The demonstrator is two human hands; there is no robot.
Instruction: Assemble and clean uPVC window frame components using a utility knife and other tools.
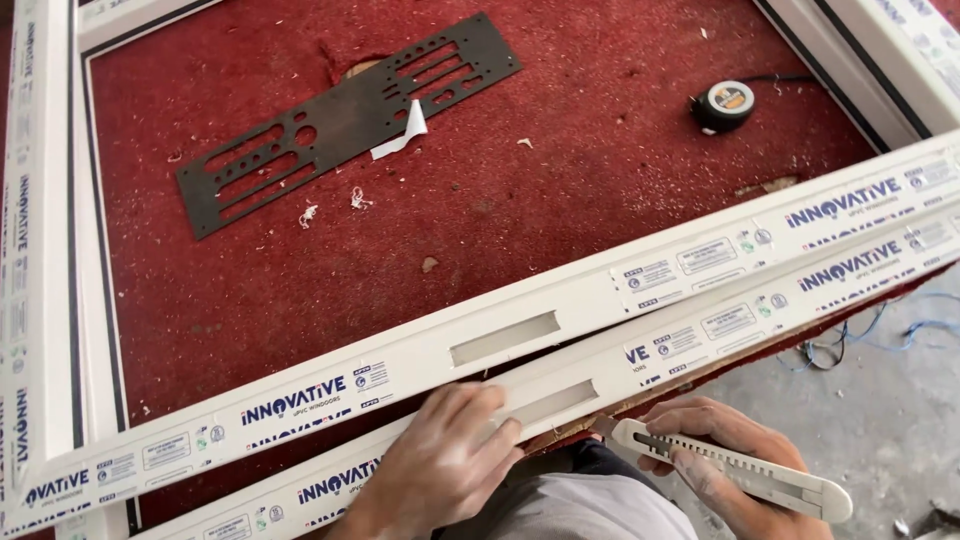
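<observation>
My left hand (450,455) rests flat on the near rail of a white plastic window frame (700,320), its fingers beside a rectangular slot (555,400) cut in that rail. My right hand (715,460) grips a white snap-off utility knife (740,472), its tip pointing left toward the rail's near edge. A second rectangular slot (505,338) shows in the parallel rail just beyond.
The frame lies on a red carpeted bench (400,240). A dark metal template plate (350,120) with several cut-outs lies at the back, a scrap of white film on it. A black tape measure (724,102) sits back right. Blue wires (880,330) trail on the grey floor.
</observation>
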